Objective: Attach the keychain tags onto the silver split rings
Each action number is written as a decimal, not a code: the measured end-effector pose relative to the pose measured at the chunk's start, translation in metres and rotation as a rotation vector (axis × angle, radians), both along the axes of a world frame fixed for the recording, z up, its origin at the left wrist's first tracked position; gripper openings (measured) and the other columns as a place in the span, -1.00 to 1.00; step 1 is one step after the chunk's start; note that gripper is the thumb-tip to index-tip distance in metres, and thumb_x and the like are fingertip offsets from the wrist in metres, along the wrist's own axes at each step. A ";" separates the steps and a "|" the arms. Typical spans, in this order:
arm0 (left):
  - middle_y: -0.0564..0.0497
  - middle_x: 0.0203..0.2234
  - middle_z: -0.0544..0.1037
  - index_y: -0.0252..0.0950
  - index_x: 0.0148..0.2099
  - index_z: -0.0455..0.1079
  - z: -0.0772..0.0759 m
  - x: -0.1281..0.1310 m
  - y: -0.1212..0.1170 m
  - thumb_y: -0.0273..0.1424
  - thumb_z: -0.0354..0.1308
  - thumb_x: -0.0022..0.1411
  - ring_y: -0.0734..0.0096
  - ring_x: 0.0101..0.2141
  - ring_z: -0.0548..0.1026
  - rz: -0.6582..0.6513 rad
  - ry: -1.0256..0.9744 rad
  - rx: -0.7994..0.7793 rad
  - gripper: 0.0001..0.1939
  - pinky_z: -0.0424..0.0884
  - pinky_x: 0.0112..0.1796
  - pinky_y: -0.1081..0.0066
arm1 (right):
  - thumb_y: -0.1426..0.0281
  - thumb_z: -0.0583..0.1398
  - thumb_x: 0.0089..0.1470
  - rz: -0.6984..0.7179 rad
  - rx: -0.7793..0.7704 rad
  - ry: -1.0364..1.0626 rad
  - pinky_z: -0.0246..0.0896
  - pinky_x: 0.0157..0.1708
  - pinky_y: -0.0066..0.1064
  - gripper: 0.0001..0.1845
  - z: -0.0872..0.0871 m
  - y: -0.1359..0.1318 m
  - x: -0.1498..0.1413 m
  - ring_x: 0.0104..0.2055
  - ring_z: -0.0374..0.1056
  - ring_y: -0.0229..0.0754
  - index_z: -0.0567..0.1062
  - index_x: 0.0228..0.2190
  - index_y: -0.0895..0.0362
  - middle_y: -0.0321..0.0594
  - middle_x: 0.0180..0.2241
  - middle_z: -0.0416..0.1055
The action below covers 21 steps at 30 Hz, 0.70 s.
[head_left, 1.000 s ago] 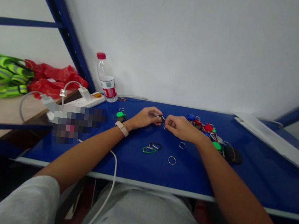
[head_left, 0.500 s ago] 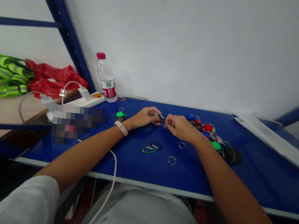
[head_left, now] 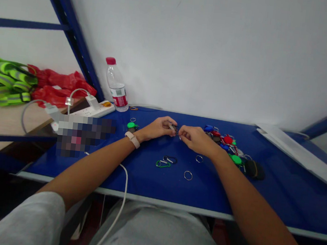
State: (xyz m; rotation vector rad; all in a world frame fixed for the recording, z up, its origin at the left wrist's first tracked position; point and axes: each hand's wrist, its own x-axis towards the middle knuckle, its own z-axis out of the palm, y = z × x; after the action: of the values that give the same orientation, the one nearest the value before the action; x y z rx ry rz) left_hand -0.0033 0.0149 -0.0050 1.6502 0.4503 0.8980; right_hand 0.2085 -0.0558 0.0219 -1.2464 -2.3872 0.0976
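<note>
My left hand is closed on a small dark and silver piece that looks like a carabiner, mostly hidden by the fingers. Close beside it, my right hand pinches a thin silver key ring, only partly visible. The two hands' fingertips nearly meet above the blue table. Nearer to me lie a green carabiner and a black carabiner, side by side. Two loose split rings rest to their right, one ring nearer and another ring farther off.
Right of my hands is a pile of colourful key reels, with a black pouch beside it. A bottle, a power strip and a green reel stand left. A white cable crosses the table's front edge.
The piece in my left hand has turned and drawn back a little into the fingers. My right fingertips have shifted slightly left. The table things have stayed put.
</note>
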 end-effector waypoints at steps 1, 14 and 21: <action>0.05 -0.39 0.61 -0.39 -0.06 0.40 0.000 0.000 0.000 -0.42 0.49 -0.01 0.54 -0.37 0.58 -0.004 -0.002 0.002 -0.51 0.51 -0.17 0.40 | 0.46 0.12 0.16 -0.003 -0.001 0.001 0.09 -0.30 -0.46 -0.92 0.000 0.000 0.000 -0.39 0.31 -0.29 0.44 -0.29 0.14 -0.25 -0.43 0.45; 0.07 -0.40 0.60 -0.39 -0.06 0.40 0.003 -0.001 -0.002 -0.40 0.51 -0.04 0.54 -0.37 0.57 -0.038 0.013 0.005 -0.48 0.49 -0.19 0.41 | 0.46 0.15 0.18 -0.057 -0.009 0.011 0.10 -0.29 -0.44 -0.94 0.001 0.001 -0.001 -0.39 0.32 -0.28 0.44 -0.29 0.14 -0.24 -0.42 0.46; 0.05 -0.41 0.62 -0.40 -0.05 0.41 0.003 -0.002 -0.002 -0.39 0.51 -0.03 0.52 -0.37 0.58 -0.047 0.025 -0.004 -0.48 0.49 -0.19 0.40 | 0.47 0.17 0.17 -0.063 -0.006 0.020 0.07 -0.31 -0.44 -0.98 0.001 -0.001 -0.002 -0.40 0.31 -0.28 0.42 -0.31 0.14 -0.25 -0.44 0.45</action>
State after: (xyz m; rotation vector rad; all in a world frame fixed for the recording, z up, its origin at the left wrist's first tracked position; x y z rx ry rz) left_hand -0.0053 0.0125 -0.0019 1.6631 0.4291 0.8421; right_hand 0.2062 -0.0564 0.0227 -1.3160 -2.3299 0.0982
